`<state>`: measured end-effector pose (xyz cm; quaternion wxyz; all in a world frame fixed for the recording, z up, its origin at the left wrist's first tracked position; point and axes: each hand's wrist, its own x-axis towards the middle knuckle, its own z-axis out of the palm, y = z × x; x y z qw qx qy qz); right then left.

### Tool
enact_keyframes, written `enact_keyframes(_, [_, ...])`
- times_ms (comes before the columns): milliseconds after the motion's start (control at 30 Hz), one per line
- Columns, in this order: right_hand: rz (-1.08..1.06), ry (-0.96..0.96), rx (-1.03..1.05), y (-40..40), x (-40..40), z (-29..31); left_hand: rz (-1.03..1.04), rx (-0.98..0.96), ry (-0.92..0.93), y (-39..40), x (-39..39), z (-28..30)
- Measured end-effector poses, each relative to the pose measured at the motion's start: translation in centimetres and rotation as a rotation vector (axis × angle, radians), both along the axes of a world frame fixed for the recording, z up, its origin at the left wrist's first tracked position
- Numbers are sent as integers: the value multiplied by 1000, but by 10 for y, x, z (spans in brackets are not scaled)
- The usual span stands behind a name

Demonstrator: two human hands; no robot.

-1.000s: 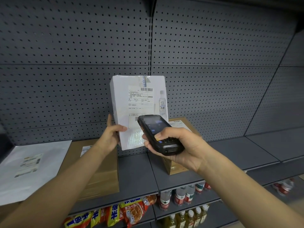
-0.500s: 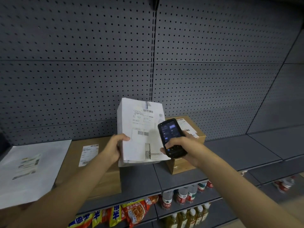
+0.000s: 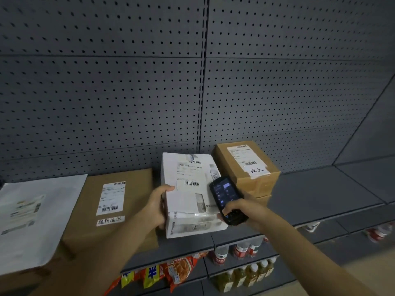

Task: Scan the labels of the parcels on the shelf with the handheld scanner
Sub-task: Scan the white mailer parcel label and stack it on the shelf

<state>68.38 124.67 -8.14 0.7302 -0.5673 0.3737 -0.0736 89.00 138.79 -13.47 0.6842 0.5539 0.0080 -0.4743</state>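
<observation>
A white parcel [image 3: 188, 189] with a barcode label lies flat on the grey shelf [image 3: 310, 197], label facing up. My left hand [image 3: 157, 207] grips its left edge, thumb on top. My right hand [image 3: 241, 212] holds the black handheld scanner [image 3: 226, 199] beside the parcel's right side, its lit screen turned toward me. A small brown box [image 3: 248, 167] with a label stands just behind the scanner. A large flat brown carton [image 3: 119, 201] with a label lies to the left, and a white mailer [image 3: 32, 218] rests at the far left.
Grey pegboard [image 3: 192, 82] backs the shelf. Bare grey shelf stretches to the right. Below the shelf edge are snack bags [image 3: 162, 272] and drink bottles [image 3: 243, 263] on lower shelves.
The white parcel went from held upright in front of the pegboard down to lying flat on the shelf. The scanner dropped with it and moved to the parcel's right side.
</observation>
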Motion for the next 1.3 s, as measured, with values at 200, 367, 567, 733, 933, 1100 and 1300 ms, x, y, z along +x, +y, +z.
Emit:
enact_keyframes(200, [116,137,-118,-34,19,-33,-29,129,21,-28,6,-29])
enact_keyframes(367, [140,159,-116,-50,28,-64,28,197,49,-39,7,-56])
enact_keyframes(567, [178,182,-79,-70,41,-91,46,180,67,-46,9,-90])
enact_keyframes(733, [171,196,-85,-77,48,-100,73,78,71,-57,7,-109])
enact_keyframes(933, [163,222,-105,-73,48,-107,46,144,-1,-67,4,-116])
enact_keyframes(1100, [216,232,-100,-64,52,-111,80,340,-18,-78,4,-120])
enact_keyframes(1300, [125,111,-31,-46,66,-109,151,377,-202,-76,4,-103])
